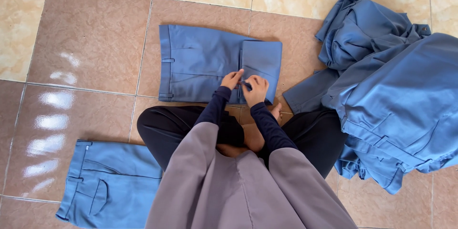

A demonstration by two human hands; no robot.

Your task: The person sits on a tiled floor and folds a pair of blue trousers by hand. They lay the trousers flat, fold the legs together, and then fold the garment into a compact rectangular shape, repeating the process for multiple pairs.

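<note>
We sat cross-legged on the tiled floor (86, 42) with the folded blue trousers (205, 62) lying flat directly ahead of our knees, waistband to the left and the legs doubled back into a panel on the right. Our left hand (232, 79) pinched the near edge of the cloth where the doubled panel began; our right hand (256, 89) was closed on the same edge just beside it, and a small dark item showed between the two, too small to identify.

We judged the fabric to be light, soft and limp, with no stiffness of its own; it would sag wherever unsupported. The firmest places to grip appeared to be the waistband and the stitched seams, and a folded edge would hold best when taken at two points.

A loose heap of blue garments (391, 90) crowded the right side, one corner lying close to the folded panel. A second folded pair (109, 186) lay at lower left, well apart. Open tile remained ahead and to the left.
</note>
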